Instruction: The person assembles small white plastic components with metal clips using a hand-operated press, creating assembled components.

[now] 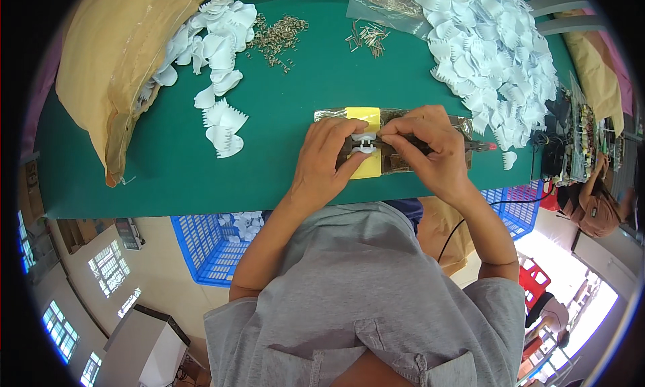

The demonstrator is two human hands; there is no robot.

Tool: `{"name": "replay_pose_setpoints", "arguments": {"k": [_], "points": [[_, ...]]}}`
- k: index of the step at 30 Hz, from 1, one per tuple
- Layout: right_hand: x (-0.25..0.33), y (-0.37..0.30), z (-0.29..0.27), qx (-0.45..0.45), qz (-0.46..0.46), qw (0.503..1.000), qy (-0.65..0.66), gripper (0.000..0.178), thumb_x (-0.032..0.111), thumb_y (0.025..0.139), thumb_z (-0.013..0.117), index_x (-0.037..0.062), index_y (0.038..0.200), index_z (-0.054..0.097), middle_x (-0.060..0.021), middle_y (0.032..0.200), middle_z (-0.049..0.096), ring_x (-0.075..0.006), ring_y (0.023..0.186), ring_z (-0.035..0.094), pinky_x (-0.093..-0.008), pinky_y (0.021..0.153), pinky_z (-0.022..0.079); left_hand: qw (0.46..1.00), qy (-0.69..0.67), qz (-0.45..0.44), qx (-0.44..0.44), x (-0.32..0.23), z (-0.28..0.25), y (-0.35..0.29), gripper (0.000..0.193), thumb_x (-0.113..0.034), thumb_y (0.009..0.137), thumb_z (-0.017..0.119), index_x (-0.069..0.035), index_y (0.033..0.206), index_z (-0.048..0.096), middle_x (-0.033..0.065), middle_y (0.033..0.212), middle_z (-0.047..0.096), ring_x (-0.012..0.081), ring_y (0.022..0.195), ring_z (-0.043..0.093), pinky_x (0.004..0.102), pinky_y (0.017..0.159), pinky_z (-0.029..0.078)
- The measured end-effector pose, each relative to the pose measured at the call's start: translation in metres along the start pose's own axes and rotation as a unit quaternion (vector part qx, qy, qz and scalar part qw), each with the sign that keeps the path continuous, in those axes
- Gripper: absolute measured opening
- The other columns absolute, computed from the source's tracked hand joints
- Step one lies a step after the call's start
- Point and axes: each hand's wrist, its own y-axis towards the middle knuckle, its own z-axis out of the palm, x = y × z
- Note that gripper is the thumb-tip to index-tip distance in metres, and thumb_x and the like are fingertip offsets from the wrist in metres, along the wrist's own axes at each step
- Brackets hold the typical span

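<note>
My left hand (327, 154) is closed on a small white plastic claw clip (363, 143), thumb below and fingers above. The clip lies over a yellow band (365, 168) on a flat work block (398, 162) wrapped in shiny tape. From the right, my right hand (431, 145) meets the clip with thumb and forefinger pinched together. What sits in that pinch is too small to make out. A dark tool with a red tip (491, 146) sticks out to the right from beneath the right hand.
On the green table (269, 179), loose white toothed clip halves (494, 58) are heaped at right, others (225, 51) at left by a brown sack (127, 58). Small metal springs (279, 39) and thin metal pins (371, 39) lie at the back. A blue basket (201, 252) stands below.
</note>
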Motion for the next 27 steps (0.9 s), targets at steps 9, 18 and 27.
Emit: {"name": "replay_pose_setpoints", "arguments": {"k": [9,18,27], "points": [[-0.007,-0.006,0.011,-0.033,-0.108,0.991,-0.07,0.014,0.009,0.085,0.081,0.0083,0.099,0.077,-0.0032,0.099,0.075,-0.0232,0.098,0.064,-0.039,0.091,0.043,1.0,-0.006,-0.012,-0.002,-0.001,0.001,-0.001,0.049,-0.008,0.086,0.082,-0.007,0.131,0.062,0.0126,0.121,0.066,0.0365,0.112,0.061,0.0467,0.098,0.049],[-0.006,-0.016,0.02,-0.067,-0.234,0.954,-0.177,0.025,0.008,0.076,0.083,0.0089,0.1,0.075,-0.0034,0.103,0.07,-0.0262,0.097,0.064,-0.0412,0.084,0.049,1.0,-0.012,0.005,0.0,-0.001,0.0,-0.001,0.054,-0.006,0.083,0.083,-0.007,0.132,0.061,0.0122,0.122,0.066,0.0356,0.113,0.061,0.0462,0.098,0.049],[-0.003,-0.006,0.026,-0.076,-0.241,0.949,-0.186,0.025,0.007,0.075,0.084,0.0072,0.098,0.075,-0.0049,0.1,0.07,-0.0263,0.093,0.065,-0.0395,0.076,0.051,1.0,-0.021,0.001,-0.013,0.002,-0.002,0.001,0.052,-0.006,0.083,0.082,-0.007,0.13,0.061,0.0127,0.122,0.066,0.0365,0.113,0.061,0.0467,0.098,0.049]]}}
